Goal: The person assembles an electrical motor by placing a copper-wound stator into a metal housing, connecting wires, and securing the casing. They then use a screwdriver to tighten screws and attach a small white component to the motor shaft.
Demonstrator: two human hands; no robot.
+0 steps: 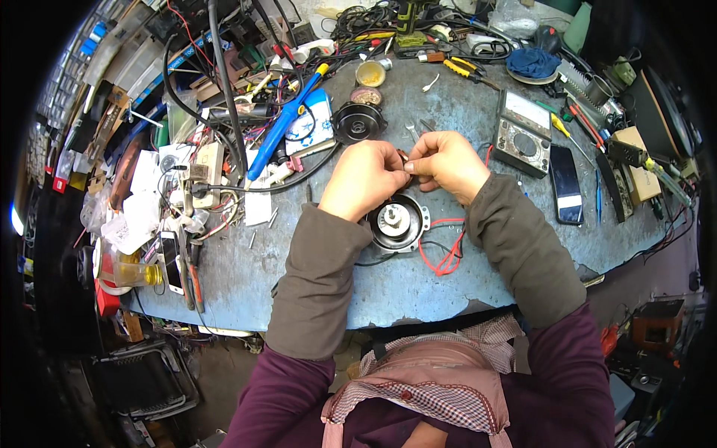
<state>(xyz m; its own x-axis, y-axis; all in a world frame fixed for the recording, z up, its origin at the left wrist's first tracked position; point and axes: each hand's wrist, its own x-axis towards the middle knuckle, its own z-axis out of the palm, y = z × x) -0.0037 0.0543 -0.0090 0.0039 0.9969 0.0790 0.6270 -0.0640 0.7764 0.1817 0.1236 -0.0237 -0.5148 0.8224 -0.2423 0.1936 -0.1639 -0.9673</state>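
My left hand and my right hand meet fingertip to fingertip over the middle of the bench. Both are closed in a pinch on a small part with a coppery edge, mostly covered by the fingers. Just below them sits an open round motor housing, black with a metal rim and a pale stepped core in its centre. Red wires loop out beside it on the right. A black round motor cover lies beyond my left hand, near a small tub of pinkish stuff.
An analog multimeter and a dark phone lie to the right. Tools and cables crowd the far edge. On the left are a blue and yellow tool, papers, a white phone and pliers. A yellow-filled cup stands at the back.
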